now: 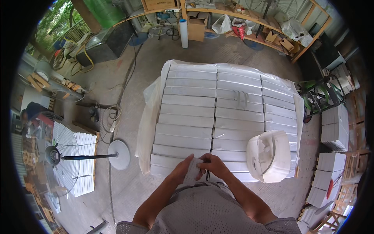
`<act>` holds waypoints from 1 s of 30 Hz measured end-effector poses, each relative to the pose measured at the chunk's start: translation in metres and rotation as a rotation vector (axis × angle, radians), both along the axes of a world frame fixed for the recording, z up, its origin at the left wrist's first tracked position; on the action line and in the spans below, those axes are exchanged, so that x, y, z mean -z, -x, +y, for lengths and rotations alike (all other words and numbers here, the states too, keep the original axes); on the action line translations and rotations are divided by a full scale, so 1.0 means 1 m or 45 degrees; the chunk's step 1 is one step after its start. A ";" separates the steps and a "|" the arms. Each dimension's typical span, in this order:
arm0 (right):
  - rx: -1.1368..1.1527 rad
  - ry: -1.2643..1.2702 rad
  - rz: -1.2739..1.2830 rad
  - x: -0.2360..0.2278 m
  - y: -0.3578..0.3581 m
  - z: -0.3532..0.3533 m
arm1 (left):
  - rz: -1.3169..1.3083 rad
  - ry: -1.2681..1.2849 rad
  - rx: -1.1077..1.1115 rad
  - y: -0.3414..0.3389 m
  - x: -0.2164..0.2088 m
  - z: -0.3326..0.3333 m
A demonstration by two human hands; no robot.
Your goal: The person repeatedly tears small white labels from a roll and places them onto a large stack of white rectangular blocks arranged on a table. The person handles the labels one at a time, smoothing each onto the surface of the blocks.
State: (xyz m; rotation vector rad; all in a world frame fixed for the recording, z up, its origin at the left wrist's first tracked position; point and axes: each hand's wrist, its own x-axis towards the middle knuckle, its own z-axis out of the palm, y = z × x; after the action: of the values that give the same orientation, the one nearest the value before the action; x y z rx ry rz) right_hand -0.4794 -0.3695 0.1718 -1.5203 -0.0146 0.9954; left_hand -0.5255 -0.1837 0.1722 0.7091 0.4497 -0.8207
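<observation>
Gripping white slip [191, 174] in left hand [180, 170], pinching its right side with right hand [212, 165], likely to steady it. Held at near edge of box stack [185, 121]. Noted, on stack's near-right corner: white container [279, 160], presumably parked within reach.

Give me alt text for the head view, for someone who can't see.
A person's left hand and right hand hold a pale flat piece by the near edge of rows of long white packages. A white container sits on them at right; a floor fan stands at left.
</observation>
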 end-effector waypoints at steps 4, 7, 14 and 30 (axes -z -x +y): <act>-0.082 0.071 -0.001 -0.008 0.001 -0.012 | -0.002 0.038 -0.043 0.011 -0.002 -0.011; -0.049 0.134 -0.015 -0.003 0.006 -0.019 | 0.021 0.039 -0.073 0.017 -0.008 -0.019; 0.104 0.208 -0.334 0.008 0.027 -0.018 | 0.094 -0.007 -0.109 0.028 -0.006 -0.021; 0.341 0.243 -0.277 -0.037 0.040 0.039 | -0.176 -0.451 0.328 0.000 -0.019 0.050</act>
State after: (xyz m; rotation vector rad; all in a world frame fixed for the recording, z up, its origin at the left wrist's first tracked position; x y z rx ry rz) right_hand -0.5192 -0.3305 0.2085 -1.7475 0.1304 0.6298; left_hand -0.5253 -0.1338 0.1914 1.1630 0.3870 -0.9361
